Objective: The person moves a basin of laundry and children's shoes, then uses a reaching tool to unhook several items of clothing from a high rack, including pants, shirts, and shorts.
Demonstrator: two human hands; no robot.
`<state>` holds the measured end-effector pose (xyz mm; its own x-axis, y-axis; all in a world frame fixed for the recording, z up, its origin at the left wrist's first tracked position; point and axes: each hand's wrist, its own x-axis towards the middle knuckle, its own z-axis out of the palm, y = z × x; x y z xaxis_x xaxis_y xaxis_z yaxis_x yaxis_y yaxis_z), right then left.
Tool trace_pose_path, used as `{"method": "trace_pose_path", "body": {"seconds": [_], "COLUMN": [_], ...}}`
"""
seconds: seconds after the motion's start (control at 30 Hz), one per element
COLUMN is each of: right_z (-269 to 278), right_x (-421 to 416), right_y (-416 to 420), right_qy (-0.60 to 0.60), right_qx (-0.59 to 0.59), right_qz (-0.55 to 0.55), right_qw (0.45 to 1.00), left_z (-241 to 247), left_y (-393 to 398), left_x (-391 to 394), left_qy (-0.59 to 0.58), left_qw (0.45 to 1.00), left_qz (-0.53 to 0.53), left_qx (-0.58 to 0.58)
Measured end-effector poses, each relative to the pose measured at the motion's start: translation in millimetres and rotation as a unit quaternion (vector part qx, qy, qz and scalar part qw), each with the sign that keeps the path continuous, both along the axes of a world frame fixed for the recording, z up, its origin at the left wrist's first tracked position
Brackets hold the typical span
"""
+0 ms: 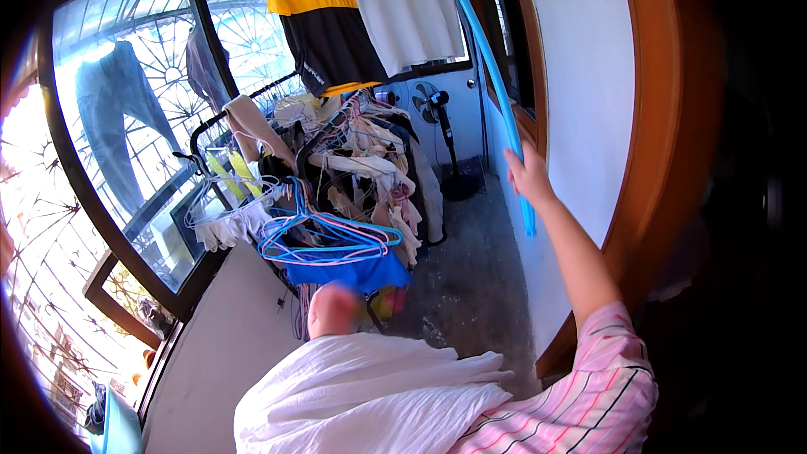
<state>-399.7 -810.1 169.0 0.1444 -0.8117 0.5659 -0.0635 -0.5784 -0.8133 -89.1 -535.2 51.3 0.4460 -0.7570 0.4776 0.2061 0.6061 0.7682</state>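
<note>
A long light-blue pole runs from the top of the view down to the right, and my right hand is closed around it near its lower end. Low in the middle my left hand shows blurred, with a white cloth draped over the forearm or in front of it; whether the fingers hold anything cannot be told. Just beyond that hand, blue and pink hangers hang bunched on a rack over a blue cloth. A yellow and black shirt and a light grey shirt hang overhead.
Racks crowded with clothes stand ahead. Behind them is a standing fan. Glass windows with ornate grilles line the left, trousers hanging outside. A white wall and wooden door frame bound the right. A light-blue tub is lower left.
</note>
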Motion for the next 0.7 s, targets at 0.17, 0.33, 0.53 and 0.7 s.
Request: {"method": "trace_pose_path", "body": {"seconds": [0.17, 0.33, 0.53, 0.7], "right_z": [89.1, 136.0, 175.5, 180.8], "right_x": [46.3, 93.1, 125.4, 121.3], "right_y": [-83.9, -120.9, -132.9, -125.0], "right_qy": [-0.039, -0.065, -0.137, -0.155], "right_qx": [-0.013, -0.007, -0.032, -0.064], "right_qz": [0.018, 0.083, 0.11, 0.099], "right_qw": [0.999, 0.994, 0.984, 0.981], "left_z": [-37.7, -23.7, -12.9, -6.4], "left_y": [16.3, 30.6, 35.0, 28.8], "left_x": [60.9, 46.7, 28.4, 15.8], "left_qy": [-0.013, 0.046, 0.069, 0.074], "left_qw": [0.999, 0.987, 0.962, 0.942], "left_qz": [-0.009, 0.154, 0.258, 0.321], "left_qx": [-0.037, 0.027, 0.055, 0.062]}}
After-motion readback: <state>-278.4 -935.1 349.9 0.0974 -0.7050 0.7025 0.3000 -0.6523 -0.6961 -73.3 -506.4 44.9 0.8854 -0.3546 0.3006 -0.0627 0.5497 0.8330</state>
